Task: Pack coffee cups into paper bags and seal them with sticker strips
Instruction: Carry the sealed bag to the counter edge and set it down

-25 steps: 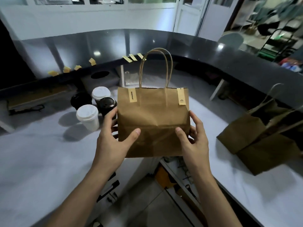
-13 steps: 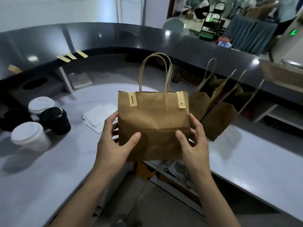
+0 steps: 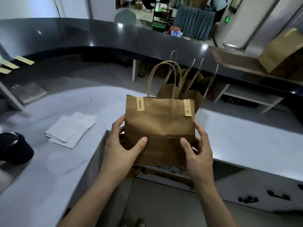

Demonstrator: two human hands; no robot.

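A brown paper bag [image 3: 159, 123] with twisted handles is held upright in the air over the gap between two counters. Its top is closed by two pale sticker strips, one on the left [image 3: 140, 104] and one on the right [image 3: 187, 107]. My left hand [image 3: 122, 145] grips the bag's lower left side, thumb on the front. On the lower right side my right hand [image 3: 197, 149] holds it the same way. What the bag contains is hidden. A black-lidded cup [image 3: 14, 147] stands at the left edge.
Other brown paper bags [image 3: 191, 89] stand on the white counter [image 3: 237, 136] just behind the held one. A stack of white napkins [image 3: 70, 128] lies on the left counter. Spare sticker strips [image 3: 24, 60] hang on the dark raised ledge [image 3: 98, 35]. A cardboard box [image 3: 282, 49] sits far right.
My view and the bag have swung right: the cups slid off to the left and the other bags now stand right behind the held bag. Both hands keep the same grip.
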